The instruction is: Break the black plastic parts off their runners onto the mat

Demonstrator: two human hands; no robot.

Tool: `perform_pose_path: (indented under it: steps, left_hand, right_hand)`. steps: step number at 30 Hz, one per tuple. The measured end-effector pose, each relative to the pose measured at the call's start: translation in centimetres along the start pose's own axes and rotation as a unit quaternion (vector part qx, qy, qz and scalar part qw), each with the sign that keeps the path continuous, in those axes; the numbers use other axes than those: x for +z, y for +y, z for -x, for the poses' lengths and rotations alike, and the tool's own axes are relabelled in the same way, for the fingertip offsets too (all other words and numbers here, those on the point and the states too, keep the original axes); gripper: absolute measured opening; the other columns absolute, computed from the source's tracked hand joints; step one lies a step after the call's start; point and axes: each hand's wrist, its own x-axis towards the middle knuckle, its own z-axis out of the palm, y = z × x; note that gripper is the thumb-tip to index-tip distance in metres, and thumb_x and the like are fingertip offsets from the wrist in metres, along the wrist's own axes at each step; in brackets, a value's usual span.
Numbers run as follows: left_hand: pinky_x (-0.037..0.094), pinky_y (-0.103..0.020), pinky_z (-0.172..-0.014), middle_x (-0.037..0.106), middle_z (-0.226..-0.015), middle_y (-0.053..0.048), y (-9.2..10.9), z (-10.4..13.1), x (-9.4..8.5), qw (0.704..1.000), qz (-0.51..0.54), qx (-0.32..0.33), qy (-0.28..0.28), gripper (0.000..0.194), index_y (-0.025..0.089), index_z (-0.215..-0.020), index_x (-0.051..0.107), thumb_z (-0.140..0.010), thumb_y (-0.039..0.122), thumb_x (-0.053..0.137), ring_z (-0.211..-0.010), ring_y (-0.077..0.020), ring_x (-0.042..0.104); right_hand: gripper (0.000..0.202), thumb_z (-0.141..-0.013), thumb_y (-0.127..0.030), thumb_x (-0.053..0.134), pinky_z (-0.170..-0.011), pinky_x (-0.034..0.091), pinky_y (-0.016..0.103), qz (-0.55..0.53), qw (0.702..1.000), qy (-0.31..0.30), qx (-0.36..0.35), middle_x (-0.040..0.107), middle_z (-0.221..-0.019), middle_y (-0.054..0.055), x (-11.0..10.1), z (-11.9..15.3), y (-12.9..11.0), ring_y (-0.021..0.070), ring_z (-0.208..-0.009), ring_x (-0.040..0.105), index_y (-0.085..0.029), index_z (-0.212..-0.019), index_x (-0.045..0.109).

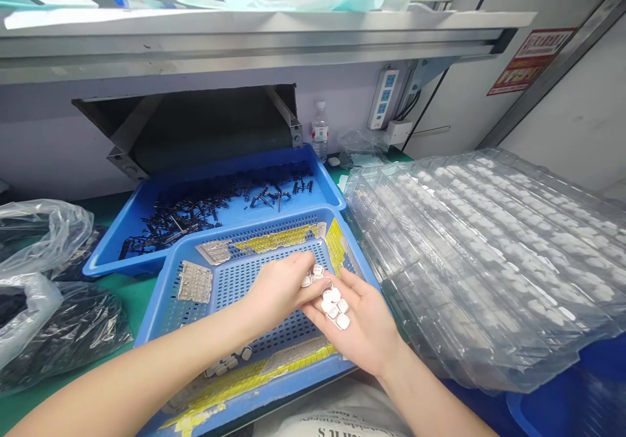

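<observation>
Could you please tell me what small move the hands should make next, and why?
I would probably have the left hand single out one of the white pieces, with the right hand held level above the blue basket. Several white pieces lie loosely clustered on that open palm, and the left hand's fingers are right beside them.

The green bench (128, 297) before me carries a blue tray (315, 199), dark-filled plastic bags (73, 326) to its left, a clear bottle (320, 130) behind.
</observation>
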Motion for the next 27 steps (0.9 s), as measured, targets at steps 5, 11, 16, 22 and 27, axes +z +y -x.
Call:
perform_pose_path:
  steps: [5, 11, 16, 22, 27]
  left_hand:
    - [0.027, -0.021, -0.046, 0.048, -0.064, 0.001, 0.3, 0.2, -0.1, 1.000, 0.003, -0.016, 0.003, 0.026, 0.017, -0.068, 0.041, -0.080, 0.039, 0.047, -0.054, -0.0113, 0.043]
    - [0.026, -0.022, -0.046, 0.048, -0.062, 0.001, 0.4, 0.2, -0.2, 0.999, 0.020, -0.030, -0.015, 0.026, 0.016, -0.067, 0.042, -0.079, 0.039, 0.047, -0.053, -0.0111, 0.042]
    - [0.026, -0.022, -0.047, 0.050, -0.063, 0.001, -0.3, -0.1, -0.4, 0.995, 0.091, -0.021, -0.022, 0.026, 0.016, -0.071, 0.045, -0.079, 0.041, 0.045, -0.054, -0.0116, 0.043]
    - [0.030, -0.021, -0.051, 0.051, -0.059, 0.003, -0.9, -0.6, -1.0, 0.975, 0.218, -0.031, -0.015, 0.025, 0.016, -0.069, 0.045, -0.081, 0.038, 0.040, -0.056, -0.0110, 0.045]
    - [0.028, -0.021, -0.052, 0.051, -0.063, 0.003, -1.0, -0.8, -0.9, 0.983, 0.184, -0.015, -0.018, 0.020, 0.017, -0.071, 0.047, -0.080, 0.034, 0.044, -0.057, -0.0107, 0.045]
  right_hand:
    - [0.043, -0.093, -0.030, 0.019, -0.096, 0.031, 0.037, 0.016, 0.999, -0.046, 0.005, 0.042, -0.118, 0.019, -0.3, 0.2, 0.1, 0.0239, -0.111, 0.039, -0.002, -0.124, 0.032]
    - [0.045, -0.093, -0.030, 0.020, -0.094, 0.033, 0.037, 0.025, 0.998, -0.052, 0.008, 0.045, -0.114, 0.020, -0.1, 0.3, 0.2, 0.0240, -0.110, 0.041, 0.000, -0.123, 0.032]
    - [0.039, -0.092, -0.027, 0.024, -0.089, 0.038, 0.036, 0.035, 0.999, 0.028, -0.009, 0.055, -0.098, 0.015, 0.0, 0.0, 0.2, 0.0206, -0.095, 0.052, -0.001, -0.112, 0.045]
    - [0.026, -0.083, -0.016, 0.038, -0.090, 0.039, 0.036, 0.065, 0.996, 0.049, -0.038, 0.057, -0.095, 0.010, -0.1, -0.2, 0.1, 0.0174, -0.090, 0.054, -0.007, -0.101, 0.053]
    - [0.048, -0.056, 0.002, 0.040, -0.096, 0.034, 0.032, 0.109, 0.992, -0.039, -0.050, 0.055, -0.103, 0.009, 0.0, 0.1, 0.3, 0.0146, -0.098, 0.049, -0.010, -0.100, 0.055]
